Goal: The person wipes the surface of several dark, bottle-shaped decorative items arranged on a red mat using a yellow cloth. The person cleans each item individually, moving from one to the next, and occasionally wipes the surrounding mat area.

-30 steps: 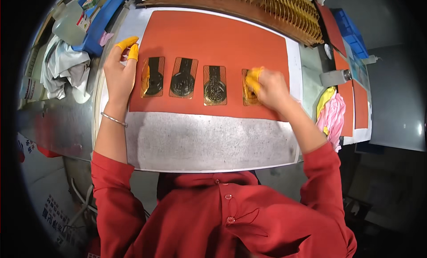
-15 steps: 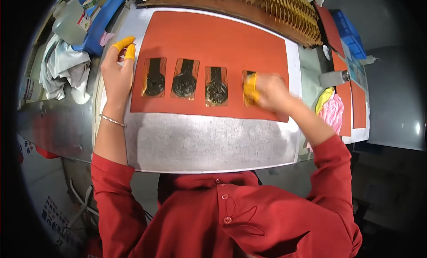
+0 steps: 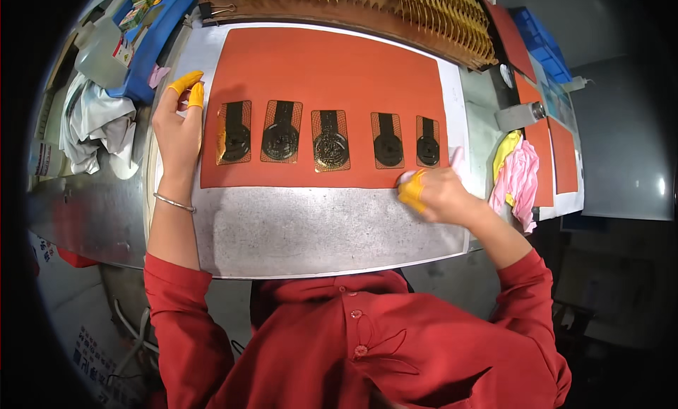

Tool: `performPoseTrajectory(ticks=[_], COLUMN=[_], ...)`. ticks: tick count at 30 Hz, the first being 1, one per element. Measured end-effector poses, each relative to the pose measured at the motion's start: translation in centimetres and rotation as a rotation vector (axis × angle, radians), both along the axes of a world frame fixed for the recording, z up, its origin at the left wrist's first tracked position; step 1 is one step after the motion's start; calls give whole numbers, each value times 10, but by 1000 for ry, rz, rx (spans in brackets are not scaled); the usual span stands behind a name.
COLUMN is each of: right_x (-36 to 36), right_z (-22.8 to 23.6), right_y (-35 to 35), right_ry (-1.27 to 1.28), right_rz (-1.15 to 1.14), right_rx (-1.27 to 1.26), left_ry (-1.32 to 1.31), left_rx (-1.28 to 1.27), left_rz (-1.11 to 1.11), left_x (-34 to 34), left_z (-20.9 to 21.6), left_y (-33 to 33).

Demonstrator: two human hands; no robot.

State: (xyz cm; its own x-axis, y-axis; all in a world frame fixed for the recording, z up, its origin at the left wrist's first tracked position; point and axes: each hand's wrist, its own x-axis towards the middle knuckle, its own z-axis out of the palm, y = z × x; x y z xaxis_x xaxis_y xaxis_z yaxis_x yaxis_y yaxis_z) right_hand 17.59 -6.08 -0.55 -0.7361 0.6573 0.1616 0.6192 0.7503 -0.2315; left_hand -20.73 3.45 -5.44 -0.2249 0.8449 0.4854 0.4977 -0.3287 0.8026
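Observation:
Several flat gold-backed pieces with dark round emblems lie in a row on an orange mat (image 3: 339,70); the leftmost piece (image 3: 234,132) and the rightmost piece (image 3: 427,141) bound the row. My left hand (image 3: 176,130), with yellow finger cots, rests flat at the mat's left edge, touching next to the leftmost piece and holding nothing. My right hand (image 3: 434,190), also in yellow cots, hovers at the mat's lower right edge just below the rightmost piece. Its fingers are curled, and whether they pinch anything is unclear.
The mat lies on a grey metal sheet (image 3: 318,229). A tan corrugated rack (image 3: 395,14) runs along the back. A blue tray (image 3: 152,35) and white cloth (image 3: 92,123) sit at left. Pink and yellow rags (image 3: 519,172) and more orange mats (image 3: 547,151) lie at right.
My right hand has drawn back from the right end of the row toward the mat's lower right edge, uncovering two pieces there. My left hand has stayed put.

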Motion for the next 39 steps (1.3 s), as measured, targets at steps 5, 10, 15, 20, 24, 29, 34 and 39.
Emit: performPoseTrajectory(ticks=[5, 10, 15, 20, 24, 29, 34, 39], right_x=[18, 8, 6, 7, 7, 11, 10, 12], right_z=[-6, -19, -22, -17, -14, -20, -22, -22], right_y=[10, 41, 82, 47, 92, 42, 46, 18], right_ry=[110, -27, -41, -1, -59, 9, -44, -1], right_rz=[-154, -187, -273, -122, -204, -144, -293, -307], right_rx=[33, -74, -68, -129, -79, -56, 17, -69], left_ry=[-23, -3, 14, 14, 18, -4, 34, -39], left_rx=[-20, -31, -54, -9, -36, -43, -34, -20], left_rz=[-27, -17, -22, -8, -26, 8, -50, -8], left_x=[0, -1, -2, 0, 6, -3, 2, 1], left_z=[-3, -4, -4, -3, -1, -3, -7, -2], left_y=[-1, 1, -1, -4, 0, -1, 1, -1])
